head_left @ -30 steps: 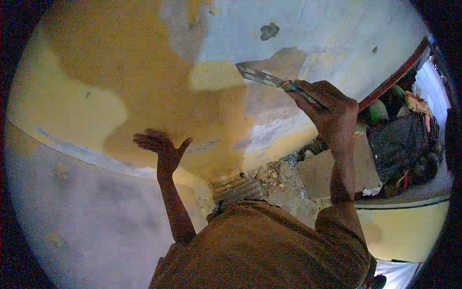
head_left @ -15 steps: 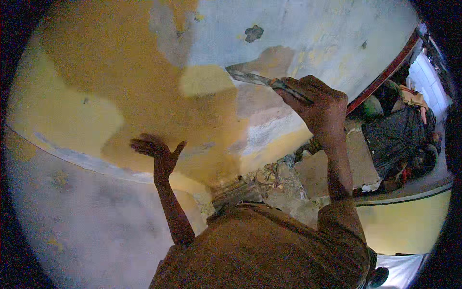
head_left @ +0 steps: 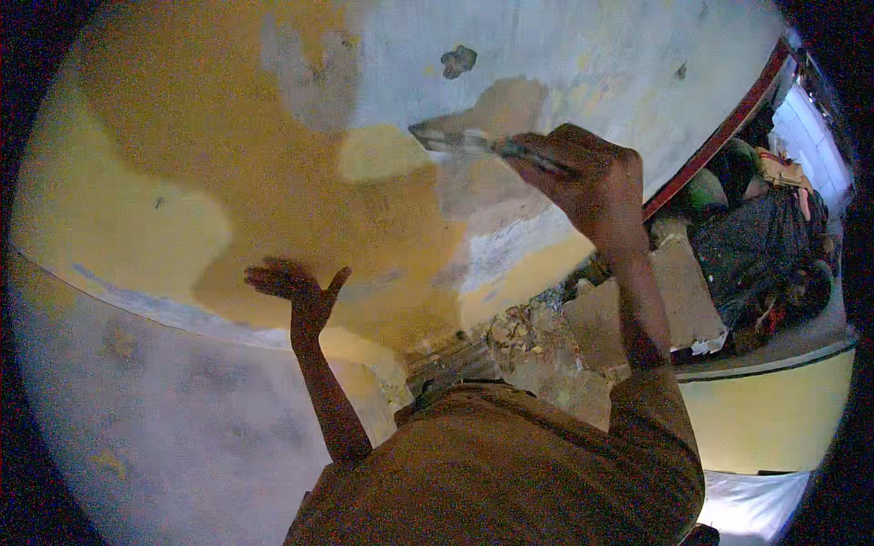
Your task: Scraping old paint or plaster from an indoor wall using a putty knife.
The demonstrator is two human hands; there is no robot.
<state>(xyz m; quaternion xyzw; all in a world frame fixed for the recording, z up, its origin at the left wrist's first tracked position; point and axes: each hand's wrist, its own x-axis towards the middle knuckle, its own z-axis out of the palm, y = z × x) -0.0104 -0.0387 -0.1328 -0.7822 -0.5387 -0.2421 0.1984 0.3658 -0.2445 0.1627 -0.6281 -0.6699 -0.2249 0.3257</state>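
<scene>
My right hand [head_left: 587,177] is closed round the handle of a paint scraper [head_left: 455,140], a flat metal blade. Its blade points left and lies at or very near the wall [head_left: 401,55], just where a yellow patch meets the pale blue-grey coat; whether it touches I cannot tell. Lower and to the left, my left hand [head_left: 296,282] is open, thumb apart from the stretched fingers, with nothing in it. It is at the yellow wall surface, and contact there cannot be made out. A dark hole or chip [head_left: 458,62] shows in the wall above the blade.
A dark red edge strip [head_left: 719,150] bounds the wall at right. Beyond it are a dark plastic sheet [head_left: 756,246] and piled things. Below lie rubble [head_left: 528,337] and a flat brownish slab [head_left: 683,291]. At lower left a grey wall [head_left: 182,409] adjoins.
My right hand and the scraper have moved slightly left and up. My left hand has stayed nearly still, open as before.
</scene>
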